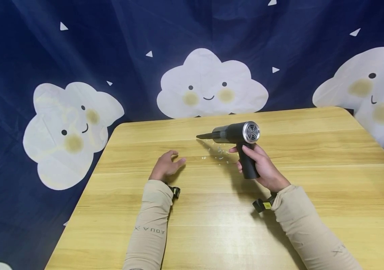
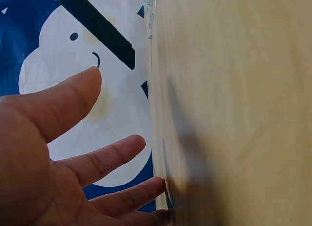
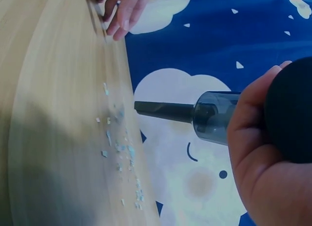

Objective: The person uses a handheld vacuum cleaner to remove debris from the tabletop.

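From my end, the right hand (image 1: 266,168) grips the black handheld vacuum (image 1: 233,132) above the table (image 1: 212,217), nozzle (image 1: 206,136) near the pale scraps (image 3: 131,153), so I judge the tool ready but those scraps left uncollected, while the left hand (image 1: 166,165), fingers loosely spread, holds nothing

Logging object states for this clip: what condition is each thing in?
Black handheld cleaner: gripped, handle down; power on or off, cannot tell.
Nozzle: fitted, tip off the table.
Pale scraps: loose, scattered on the table.
Left hand: fingers apart, holds nothing.
Right hand: curled round the handle.
Backdrop: hung up, lightly creased.
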A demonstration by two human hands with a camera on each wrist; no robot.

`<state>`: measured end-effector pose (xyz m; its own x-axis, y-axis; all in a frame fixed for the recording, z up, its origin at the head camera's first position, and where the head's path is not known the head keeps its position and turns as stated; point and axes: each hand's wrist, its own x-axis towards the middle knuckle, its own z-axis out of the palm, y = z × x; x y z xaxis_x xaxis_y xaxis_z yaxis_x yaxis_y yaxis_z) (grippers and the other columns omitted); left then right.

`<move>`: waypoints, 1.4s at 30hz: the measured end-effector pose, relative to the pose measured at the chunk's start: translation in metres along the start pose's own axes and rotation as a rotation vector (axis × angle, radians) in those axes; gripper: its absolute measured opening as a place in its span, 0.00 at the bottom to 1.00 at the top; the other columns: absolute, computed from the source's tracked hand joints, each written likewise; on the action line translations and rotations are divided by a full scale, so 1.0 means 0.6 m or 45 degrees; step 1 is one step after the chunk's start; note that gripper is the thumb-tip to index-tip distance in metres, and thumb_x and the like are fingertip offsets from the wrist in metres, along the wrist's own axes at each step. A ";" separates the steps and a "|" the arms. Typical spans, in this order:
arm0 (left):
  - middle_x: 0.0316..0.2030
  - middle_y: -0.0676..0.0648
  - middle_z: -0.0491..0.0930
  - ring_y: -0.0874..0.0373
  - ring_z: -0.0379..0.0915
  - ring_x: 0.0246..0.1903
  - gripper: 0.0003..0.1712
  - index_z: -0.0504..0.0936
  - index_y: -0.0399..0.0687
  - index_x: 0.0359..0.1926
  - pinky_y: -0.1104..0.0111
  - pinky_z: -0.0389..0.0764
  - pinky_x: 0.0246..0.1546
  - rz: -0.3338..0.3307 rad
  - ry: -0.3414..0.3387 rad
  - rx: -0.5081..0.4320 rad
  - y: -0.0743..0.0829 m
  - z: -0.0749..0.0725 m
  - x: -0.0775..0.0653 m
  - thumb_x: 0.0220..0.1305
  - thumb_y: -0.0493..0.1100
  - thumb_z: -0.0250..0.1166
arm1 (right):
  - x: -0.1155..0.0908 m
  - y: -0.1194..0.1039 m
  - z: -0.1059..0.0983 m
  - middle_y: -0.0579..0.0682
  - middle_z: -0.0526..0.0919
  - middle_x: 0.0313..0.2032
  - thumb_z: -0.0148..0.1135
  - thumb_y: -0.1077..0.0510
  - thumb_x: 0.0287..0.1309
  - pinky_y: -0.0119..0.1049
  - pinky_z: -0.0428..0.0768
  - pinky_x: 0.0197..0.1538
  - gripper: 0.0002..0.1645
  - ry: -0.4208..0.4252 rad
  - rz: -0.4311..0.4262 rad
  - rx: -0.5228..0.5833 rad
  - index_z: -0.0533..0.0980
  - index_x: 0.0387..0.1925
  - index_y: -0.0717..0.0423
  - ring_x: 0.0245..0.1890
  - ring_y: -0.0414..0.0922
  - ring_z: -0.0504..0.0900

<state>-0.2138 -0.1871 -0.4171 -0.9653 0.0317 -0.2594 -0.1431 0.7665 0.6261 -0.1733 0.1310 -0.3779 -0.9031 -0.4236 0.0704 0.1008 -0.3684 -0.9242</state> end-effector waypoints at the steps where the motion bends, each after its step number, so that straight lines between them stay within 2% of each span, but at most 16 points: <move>1: 0.68 0.35 0.61 0.38 0.54 0.68 0.35 0.66 0.42 0.69 0.46 0.59 0.66 0.000 0.000 0.002 0.000 0.000 0.000 0.69 0.59 0.57 | 0.000 -0.001 0.000 0.52 0.78 0.46 0.43 0.50 0.75 0.30 0.77 0.29 0.22 0.002 0.002 -0.012 0.60 0.66 0.50 0.24 0.41 0.74; 6: 0.68 0.35 0.61 0.38 0.54 0.68 0.35 0.66 0.42 0.69 0.46 0.59 0.66 0.002 0.003 0.000 0.001 -0.001 -0.001 0.69 0.58 0.57 | -0.003 -0.006 0.001 0.53 0.77 0.46 0.44 0.51 0.75 0.31 0.77 0.29 0.23 0.000 -0.009 -0.045 0.59 0.66 0.51 0.23 0.41 0.74; 20: 0.68 0.35 0.62 0.39 0.54 0.68 0.35 0.66 0.42 0.68 0.47 0.59 0.66 0.003 0.004 0.018 -0.005 0.001 0.000 0.69 0.59 0.57 | -0.008 -0.015 0.004 0.48 0.79 0.42 0.44 0.52 0.75 0.31 0.77 0.28 0.19 -0.012 -0.007 -0.070 0.62 0.62 0.50 0.22 0.42 0.74; 25: 0.68 0.35 0.61 0.39 0.54 0.68 0.35 0.66 0.43 0.68 0.47 0.60 0.66 0.000 0.002 0.011 -0.003 0.000 0.000 0.69 0.59 0.57 | -0.009 -0.017 0.002 0.50 0.79 0.43 0.44 0.52 0.75 0.31 0.77 0.28 0.17 -0.024 -0.012 -0.073 0.64 0.60 0.50 0.22 0.42 0.75; 42: 0.69 0.36 0.61 0.39 0.53 0.68 0.36 0.66 0.43 0.69 0.47 0.59 0.66 0.000 -0.006 0.025 -0.001 0.000 0.002 0.70 0.59 0.56 | -0.012 -0.027 0.005 0.53 0.78 0.44 0.45 0.53 0.75 0.33 0.77 0.28 0.20 -0.053 -0.010 -0.150 0.61 0.62 0.56 0.22 0.44 0.74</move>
<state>-0.2146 -0.1876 -0.4179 -0.9642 0.0350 -0.2628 -0.1384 0.7788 0.6118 -0.1674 0.1376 -0.3620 -0.8853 -0.4560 0.0908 0.0421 -0.2730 -0.9611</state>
